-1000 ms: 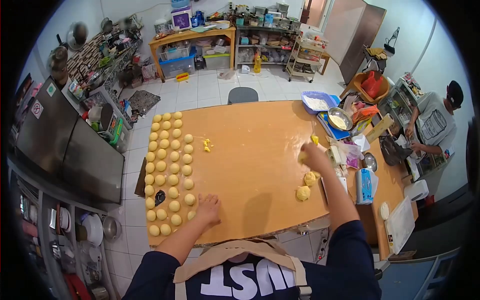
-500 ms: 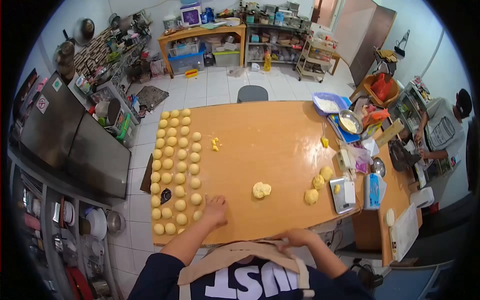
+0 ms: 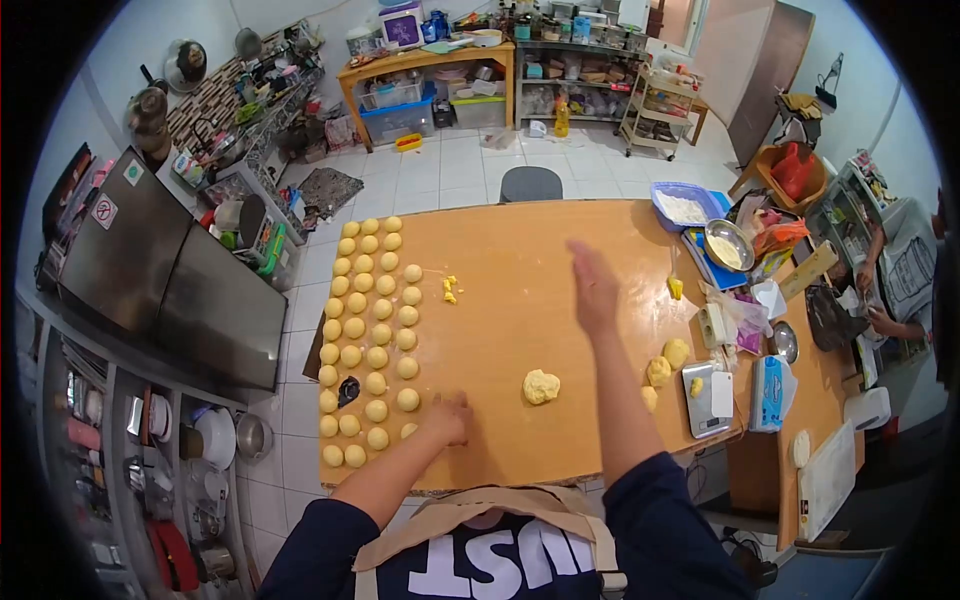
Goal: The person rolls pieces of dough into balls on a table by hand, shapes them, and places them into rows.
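Observation:
Rows of round pale-yellow dough balls (image 3: 376, 357) cover the left part of the wooden table (image 3: 500, 240). My left hand (image 3: 449, 418) is on the table beside the nearest balls, fingers apart, holding nothing. A rough dough lump (image 3: 541, 387) lies between my two hands, touched by neither. My right hand (image 3: 593, 285) is raised over the table beyond the lump, empty, its fingers stretched out. More dough pieces (image 3: 658, 371) sit near the right edge, partly behind my right forearm. Small yellow bits (image 3: 450, 291) lie by the balls.
A digital scale (image 3: 707, 399) stands at the table's right edge, with a blue tissue pack (image 3: 767, 393) beside it. Behind are a metal bowl (image 3: 729, 246) and a purple basket of flour (image 3: 686, 204). Another person (image 3: 908, 255) works at the far right.
The dough lump now lies mid-table, released by my right hand, which went back to the apron and then reached forward over the table. My left hand stays near the balls. The view has shifted.

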The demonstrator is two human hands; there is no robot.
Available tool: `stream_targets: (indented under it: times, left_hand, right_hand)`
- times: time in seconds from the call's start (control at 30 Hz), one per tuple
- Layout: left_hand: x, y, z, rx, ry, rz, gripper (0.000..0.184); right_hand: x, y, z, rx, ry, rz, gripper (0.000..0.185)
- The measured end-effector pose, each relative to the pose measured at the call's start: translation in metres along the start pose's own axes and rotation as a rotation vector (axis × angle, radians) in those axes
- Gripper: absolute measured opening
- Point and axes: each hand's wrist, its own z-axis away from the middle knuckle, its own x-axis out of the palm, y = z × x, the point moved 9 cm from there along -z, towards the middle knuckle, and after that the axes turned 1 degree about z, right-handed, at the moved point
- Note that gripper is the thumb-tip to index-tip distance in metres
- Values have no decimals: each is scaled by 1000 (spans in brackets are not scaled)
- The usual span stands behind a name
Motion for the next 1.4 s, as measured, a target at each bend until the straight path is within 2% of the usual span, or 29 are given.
stream_targets:
  times: [0.07,0.1,0.13,0.23,0.33,0.43,0.53,0.6,0.67,0.77,0.83,0.87,0.93,1.03,1.1,1.17,1.27,1.33,1.4]
  left_hand:
    - [-7,2,2,-13,-93,5,92]
    - [-13,3,5,-21,-142,19,94]
    - [-13,4,8,-27,-192,32,97]
    - [-10,1,11,-21,-142,34,100]
    - [-5,-3,12,20,-119,87,100]
    - [-10,0,13,3,-174,105,100]
    - [-10,1,9,-13,-217,93,98]
    - [-13,4,13,-2,-261,93,97]
    - [-16,-2,7,-3,-236,98,96]
    - [-3,-3,5,-16,-182,112,95]
    - [-10,1,9,-24,-192,86,96]
    - [-10,2,10,-33,-216,88,96]
    - [-14,3,6,-49,-260,91,96]
    - [-12,5,6,-45,-218,84,97]
    - [-10,3,6,-28,-198,83,97]
    - [-11,-1,7,-26,-184,85,97]
    - [-10,2,6,-24,-185,77,97]
    - [-8,3,3,-33,-188,61,97]
    - [-8,5,0,-32,-201,47,97]
  right_hand:
    - [79,95,67,31,-214,327,39]
    - [123,134,123,399,-805,630,48]
    - [129,116,206,-179,-748,818,56]
    - [96,97,271,-77,-1009,504,61]
    - [58,125,256,-142,-1172,517,66]
    - [84,128,184,-37,-885,712,68]
    - [136,111,175,61,-641,517,71]
    - [159,84,227,-23,-849,468,65]
    - [121,70,275,-208,-812,297,49]
    - [81,150,259,152,-1020,449,32]
    - [65,165,225,279,-822,484,33]
    - [54,160,185,276,-565,467,39]
    - [79,139,140,284,-345,484,57]
    - [138,101,192,134,-590,385,70]
    - [137,92,258,-25,-895,412,66]
    - [88,110,300,-232,-773,272,59]
    - [42,154,238,392,-813,548,56]
    - [41,141,170,364,-514,574,75]
    - [72,135,155,179,-281,710,95]
